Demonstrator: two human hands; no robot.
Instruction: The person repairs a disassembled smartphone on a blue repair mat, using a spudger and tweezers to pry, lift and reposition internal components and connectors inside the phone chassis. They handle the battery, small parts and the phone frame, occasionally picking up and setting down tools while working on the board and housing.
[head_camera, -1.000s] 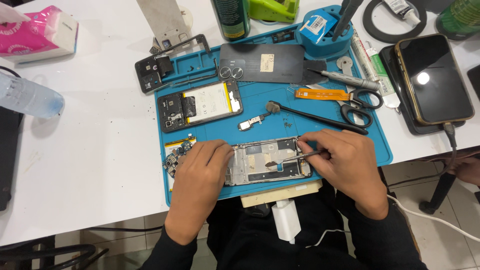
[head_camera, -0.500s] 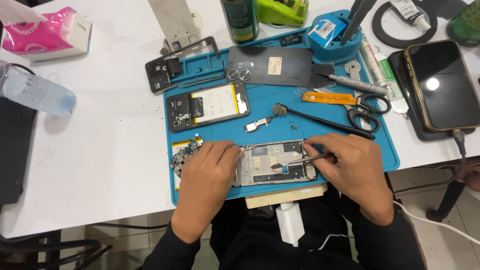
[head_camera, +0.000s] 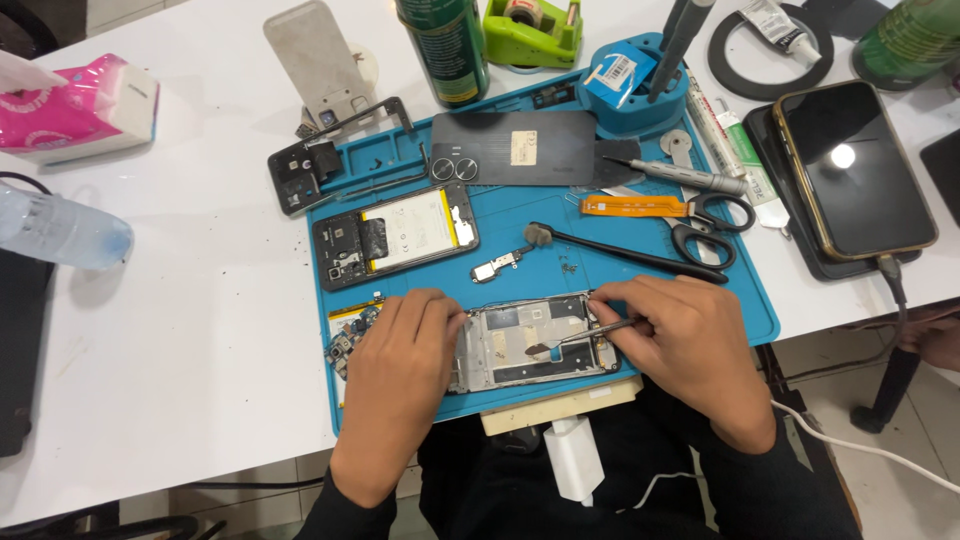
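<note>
Blue mat (head_camera: 760, 310) lower centre: left hand (head_camera: 400, 350) flat, fingers pressing phone frame (head_camera: 530, 345) at mat's near edge. Right hand (head_camera: 690, 335) pinches tweezers (head_camera: 585, 335) inside it. Blue tool cup (head_camera: 640, 85) upper right holds screwdrivers.

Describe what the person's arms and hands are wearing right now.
The left hand and right hand are both bare: no gloves, rings or watch visible. Dark, black-looking long sleeves cover both arms and end at the wrists. No cables or markings show on them.
</note>
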